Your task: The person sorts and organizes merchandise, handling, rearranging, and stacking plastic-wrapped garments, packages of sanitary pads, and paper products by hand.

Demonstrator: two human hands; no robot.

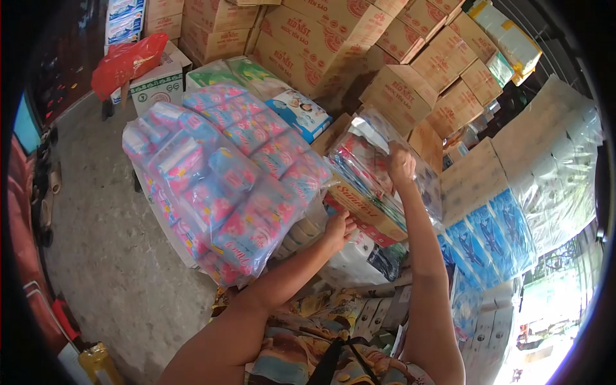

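Right of centre, your right hand (401, 164) grips silvery plastic film (370, 135), apparently sorting; next likely calls for steadying the brown, red-printed cardboard carton (367, 208). Your left hand (339, 230): grip unclear.

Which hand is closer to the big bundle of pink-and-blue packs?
Left. The left hand is just beside the bundle, by the nearest brown carton's printed front; the right hand is farther off, beyond that front.

Single head camera, wide-angle, facing forward and down, near left hand (340, 231), right hand (402, 164).
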